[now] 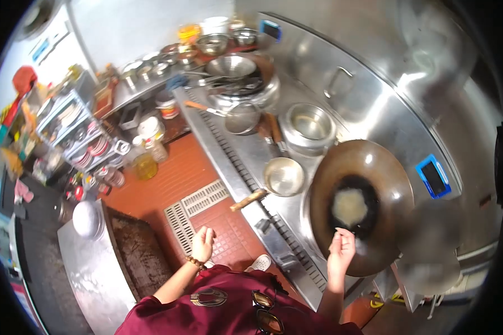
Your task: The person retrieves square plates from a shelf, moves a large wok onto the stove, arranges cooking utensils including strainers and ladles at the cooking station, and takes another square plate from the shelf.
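Wok (pixel 387 178) is set at the right of the stove (pixel 248 160), a pale patch (pixel 350 206) pooled inside. Over its near side, the right hand (pixel 342 247) is held narrow-fingered; whether anything is pinched cannot be told. The left hand (pixel 203 243), loosely half-open, is held above the floor (pixel 176 159).

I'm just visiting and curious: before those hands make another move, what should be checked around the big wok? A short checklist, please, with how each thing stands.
1. Large round brown metal wok looks steady on the silver metal counter: seems ok.
2. Pale yellowish patch in the wok's dark bottom, identified: cannot tell.
3. Heat under the wok, known: cannot tell; its underside is hidden.
4. Bare right hand, over the wok's near side with fingertips together, free of any small item: cannot tell.
5. Brown wooden handle kept inside the counter's front edge: not ok; it juts past.
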The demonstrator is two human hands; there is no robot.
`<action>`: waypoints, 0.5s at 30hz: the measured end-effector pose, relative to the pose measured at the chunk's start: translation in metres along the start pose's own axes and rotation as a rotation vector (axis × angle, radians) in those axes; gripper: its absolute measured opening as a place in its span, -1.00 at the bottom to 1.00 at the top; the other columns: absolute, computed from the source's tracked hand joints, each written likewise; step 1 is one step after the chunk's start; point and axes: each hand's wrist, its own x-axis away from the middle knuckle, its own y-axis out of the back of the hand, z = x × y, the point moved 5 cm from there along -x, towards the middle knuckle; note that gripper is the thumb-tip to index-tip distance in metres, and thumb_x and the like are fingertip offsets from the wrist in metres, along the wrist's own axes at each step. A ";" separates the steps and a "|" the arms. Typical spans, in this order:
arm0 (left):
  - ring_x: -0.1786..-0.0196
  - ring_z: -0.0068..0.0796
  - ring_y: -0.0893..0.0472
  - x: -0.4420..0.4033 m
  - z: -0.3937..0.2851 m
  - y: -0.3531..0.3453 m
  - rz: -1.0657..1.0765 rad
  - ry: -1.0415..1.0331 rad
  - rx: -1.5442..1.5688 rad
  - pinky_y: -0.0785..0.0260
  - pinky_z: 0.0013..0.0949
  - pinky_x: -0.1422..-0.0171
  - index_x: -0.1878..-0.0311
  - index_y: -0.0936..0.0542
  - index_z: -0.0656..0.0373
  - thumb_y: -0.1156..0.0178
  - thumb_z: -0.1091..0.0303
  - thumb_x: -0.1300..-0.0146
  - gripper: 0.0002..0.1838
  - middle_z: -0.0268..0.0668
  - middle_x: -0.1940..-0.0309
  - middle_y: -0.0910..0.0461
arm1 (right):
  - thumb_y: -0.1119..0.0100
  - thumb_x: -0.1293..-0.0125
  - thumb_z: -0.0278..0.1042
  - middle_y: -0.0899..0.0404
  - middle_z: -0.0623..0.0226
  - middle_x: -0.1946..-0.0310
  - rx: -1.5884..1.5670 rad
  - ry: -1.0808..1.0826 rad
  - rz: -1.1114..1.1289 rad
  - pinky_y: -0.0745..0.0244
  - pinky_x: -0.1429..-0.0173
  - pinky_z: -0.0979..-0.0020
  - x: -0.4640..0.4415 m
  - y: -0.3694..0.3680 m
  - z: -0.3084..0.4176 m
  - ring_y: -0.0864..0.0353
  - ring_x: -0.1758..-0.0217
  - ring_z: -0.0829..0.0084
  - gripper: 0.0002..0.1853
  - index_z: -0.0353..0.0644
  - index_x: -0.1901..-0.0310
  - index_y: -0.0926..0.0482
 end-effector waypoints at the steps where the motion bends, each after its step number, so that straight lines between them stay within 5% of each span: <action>1: 0.45 -0.59 -0.49 0.012 0.015 0.012 0.000 0.036 0.016 -0.41 -0.40 0.32 0.27 -0.55 0.18 -0.06 0.24 -0.59 -0.71 -0.38 0.47 -0.56 | -0.10 -0.53 -0.52 -0.40 0.57 0.43 0.019 -0.019 0.084 -0.19 0.40 0.63 0.004 -0.032 -0.001 -0.29 0.46 0.77 -0.85 -0.23 -0.05 -0.54; 5: 0.42 -0.61 -0.53 0.045 0.038 0.067 -0.073 0.090 0.070 -0.42 -0.42 0.29 0.18 -0.62 0.23 -0.15 0.30 -0.54 -0.80 -0.37 0.51 -0.58 | -0.15 -0.48 -0.55 -0.49 0.56 0.41 0.066 0.034 0.457 -0.33 0.22 0.63 0.038 -0.156 0.010 -0.40 0.37 0.72 -0.78 -0.26 -0.10 -0.55; 8: 0.45 -0.63 -0.50 0.060 0.042 0.131 -0.126 0.082 0.086 -0.40 -0.42 0.32 0.23 -0.63 0.23 -0.22 0.32 -0.50 -0.80 -0.39 0.54 -0.57 | -0.18 -0.46 -0.54 -0.53 0.53 0.44 0.073 0.039 0.706 -0.35 0.31 0.59 0.086 -0.255 0.017 -0.43 0.40 0.72 -0.85 -0.23 0.00 -0.62; 15: 0.48 -0.77 -0.39 0.066 0.078 0.217 -0.220 0.076 0.120 -0.30 -0.51 0.40 0.34 -0.63 0.25 -0.38 0.30 -0.38 -0.76 -0.51 0.56 -0.54 | -0.16 -0.49 -0.50 -0.45 0.61 0.56 0.124 -0.052 0.848 -0.28 0.44 0.61 0.160 -0.341 0.019 -0.37 0.52 0.78 -0.90 -0.23 0.04 -0.61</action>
